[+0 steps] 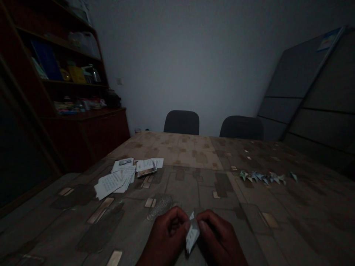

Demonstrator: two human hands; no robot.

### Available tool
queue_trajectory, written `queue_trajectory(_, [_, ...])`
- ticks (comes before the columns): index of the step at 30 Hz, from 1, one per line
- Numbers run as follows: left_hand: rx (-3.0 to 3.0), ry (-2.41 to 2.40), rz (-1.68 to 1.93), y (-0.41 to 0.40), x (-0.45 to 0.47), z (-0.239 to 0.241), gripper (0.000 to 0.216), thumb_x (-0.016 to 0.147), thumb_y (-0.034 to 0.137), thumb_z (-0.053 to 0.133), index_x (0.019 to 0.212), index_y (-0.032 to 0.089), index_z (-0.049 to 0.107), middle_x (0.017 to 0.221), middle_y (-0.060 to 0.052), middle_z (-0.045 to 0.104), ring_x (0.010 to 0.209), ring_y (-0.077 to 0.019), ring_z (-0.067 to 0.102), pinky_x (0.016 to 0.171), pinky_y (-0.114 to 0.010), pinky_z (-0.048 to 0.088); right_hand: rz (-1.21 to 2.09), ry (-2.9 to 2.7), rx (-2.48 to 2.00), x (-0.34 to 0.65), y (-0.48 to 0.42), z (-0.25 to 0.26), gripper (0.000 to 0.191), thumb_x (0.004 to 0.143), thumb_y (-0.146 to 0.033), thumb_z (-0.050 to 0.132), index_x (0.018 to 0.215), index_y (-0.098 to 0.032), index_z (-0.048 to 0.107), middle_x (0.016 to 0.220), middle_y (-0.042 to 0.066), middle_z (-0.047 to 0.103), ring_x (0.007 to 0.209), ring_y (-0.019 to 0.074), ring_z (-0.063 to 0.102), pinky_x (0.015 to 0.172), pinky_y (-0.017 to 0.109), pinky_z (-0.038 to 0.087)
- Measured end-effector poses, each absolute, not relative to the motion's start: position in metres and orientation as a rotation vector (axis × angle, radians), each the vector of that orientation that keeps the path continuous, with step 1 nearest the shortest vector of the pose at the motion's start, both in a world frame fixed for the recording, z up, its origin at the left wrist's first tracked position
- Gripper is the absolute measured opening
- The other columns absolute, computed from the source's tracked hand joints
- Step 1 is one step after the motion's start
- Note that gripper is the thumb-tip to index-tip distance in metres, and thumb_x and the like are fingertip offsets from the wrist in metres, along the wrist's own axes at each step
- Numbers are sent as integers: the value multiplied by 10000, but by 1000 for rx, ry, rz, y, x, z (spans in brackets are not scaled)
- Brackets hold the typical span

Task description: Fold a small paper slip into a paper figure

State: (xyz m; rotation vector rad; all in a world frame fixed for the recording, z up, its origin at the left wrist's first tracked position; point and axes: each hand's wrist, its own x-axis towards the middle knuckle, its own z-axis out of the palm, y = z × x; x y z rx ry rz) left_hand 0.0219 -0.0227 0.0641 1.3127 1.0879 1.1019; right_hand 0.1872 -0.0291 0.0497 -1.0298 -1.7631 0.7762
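Between my two hands, near the front of the table, is a small folded piece of printed paper, pale with dark marks. My left hand pinches its left side between thumb and curled fingers. On the other side, my right hand grips the paper's right edge with thumb and forefinger. The paper stands roughly upright, its lower end pointing down. Fingertips hide parts of both its edges. Several small folded paper pieces lie in a row on the right of the table. Loose printed cards are spread at the left.
A patterned cloth covers the table. A grey chair and a second chair stand behind its far edge. A dark red cabinet with loaded shelves is at the left, and grey panels lean at the right. The room is dim.
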Motion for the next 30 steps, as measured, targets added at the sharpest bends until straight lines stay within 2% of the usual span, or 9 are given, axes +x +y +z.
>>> queue_trajectory(6, [1404, 1119, 1118, -22, 20, 57, 156, 818, 275, 597, 711, 164, 617, 622, 19, 570, 597, -148, 544, 558, -230, 375, 490, -1905, -1077, 188, -30, 46, 140, 897, -202, 487, 828, -184, 607, 717, 8, 590, 609, 146, 580, 567, 228, 421])
queue_trajectory(12, [1692, 1111, 1069, -25, 16, 54, 194, 896, 287, 546, 775, 173, 647, 667, -5, 635, 629, -168, 607, 588, -237, 411, 421, -1926, -1167, 189, -28, 39, 125, 810, -113, 488, 802, -187, 588, 673, -13, 566, 559, 134, 562, 523, 209, 400])
queue_trajectory(17, [1728, 1114, 1073, -27, 17, 53, 160, 905, 251, 533, 853, 192, 673, 706, -14, 703, 648, -170, 664, 604, -221, 447, 397, -1915, -1163, 188, -28, 37, 117, 837, -132, 497, 791, -192, 586, 651, -20, 551, 543, 134, 546, 507, 209, 389])
queue_trajectory(23, [1709, 1119, 1153, -28, 19, 54, 109, 865, 218, 574, 894, 213, 679, 772, -15, 753, 712, -184, 712, 650, -221, 479, 314, -1959, -1054, 189, -27, 36, 117, 866, -112, 480, 829, -193, 556, 702, -9, 572, 604, 140, 570, 558, 214, 416])
queue_trajectory(30, [1690, 1175, 1120, -27, 21, 54, 204, 787, 152, 567, 940, 212, 688, 781, -7, 762, 712, -186, 707, 663, -231, 491, 197, -1986, -953, 188, -28, 37, 157, 832, -60, 457, 872, -198, 519, 747, 0, 572, 675, 160, 580, 587, 234, 410])
